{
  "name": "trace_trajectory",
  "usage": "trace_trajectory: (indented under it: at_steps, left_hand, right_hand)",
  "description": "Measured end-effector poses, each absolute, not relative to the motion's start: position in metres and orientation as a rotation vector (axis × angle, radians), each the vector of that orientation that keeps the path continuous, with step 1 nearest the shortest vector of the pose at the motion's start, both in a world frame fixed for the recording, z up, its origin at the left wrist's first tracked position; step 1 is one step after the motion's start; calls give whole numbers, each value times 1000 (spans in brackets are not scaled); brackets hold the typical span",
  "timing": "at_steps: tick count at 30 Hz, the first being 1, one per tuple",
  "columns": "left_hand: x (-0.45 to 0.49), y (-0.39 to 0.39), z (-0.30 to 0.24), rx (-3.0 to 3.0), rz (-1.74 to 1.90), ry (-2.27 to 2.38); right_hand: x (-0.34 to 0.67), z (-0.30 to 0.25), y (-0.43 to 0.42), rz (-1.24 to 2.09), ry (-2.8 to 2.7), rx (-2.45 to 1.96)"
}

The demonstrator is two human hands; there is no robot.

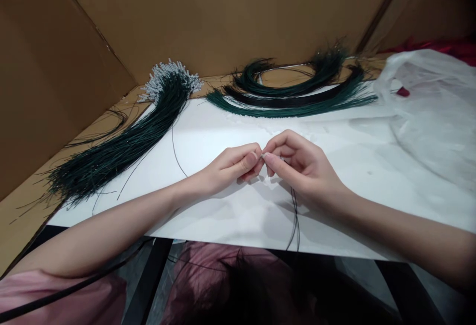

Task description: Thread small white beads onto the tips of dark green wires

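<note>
My left hand [238, 163] is closed in a pinch, its thumb pressed against the forefinger. Fingertip to fingertip with it, my right hand [301, 161] pinches too, its other fingers loosely curled. A tiny pale piece [262, 156] shows where the fingertips meet; its kind is too small to make out. Below my right palm hang a few thin dark strands [295, 216], reaching past the table's front edge. What lies inside my left fingers is hidden. Both hands are just above the white tabletop [223, 216].
A thick bundle of dark green strands [130, 151] with white beaded ends [171, 79] lies at left. Curved green and black bundles [293, 101] lie at the back, small white bits [267, 125] before them. A translucent plastic bag [435, 116] is at right; cardboard walls [223, 17] stand behind.
</note>
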State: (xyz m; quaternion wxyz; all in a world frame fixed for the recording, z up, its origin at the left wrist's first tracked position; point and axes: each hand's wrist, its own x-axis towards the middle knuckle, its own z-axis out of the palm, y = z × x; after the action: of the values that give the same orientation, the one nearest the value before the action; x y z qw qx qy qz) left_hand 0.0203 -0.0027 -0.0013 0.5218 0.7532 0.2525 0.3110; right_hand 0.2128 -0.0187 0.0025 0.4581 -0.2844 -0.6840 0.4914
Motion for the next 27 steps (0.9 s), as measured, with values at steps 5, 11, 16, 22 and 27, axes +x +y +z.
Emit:
trace_trajectory:
  at_steps: [5, 11, 16, 22, 27]
  left_hand:
    - [20, -2, -2, 1765, 744, 579]
    - [19, -2, -3, 1754, 745, 588]
    - [20, -2, -3, 1734, 745, 586]
    - [21, -3, -1, 1738, 734, 599]
    - [21, -4, 1, 1742, 716, 602]
  right_hand:
    - [213, 3, -19, 1231, -1681, -658]
    - [212, 3, -20, 1193, -1723, -672]
    - [211, 1, -21, 1127, -1765, -685]
    - [213, -1, -19, 1054, -1808, -690]
    - [213, -2, -18, 1056, -1819, -741]
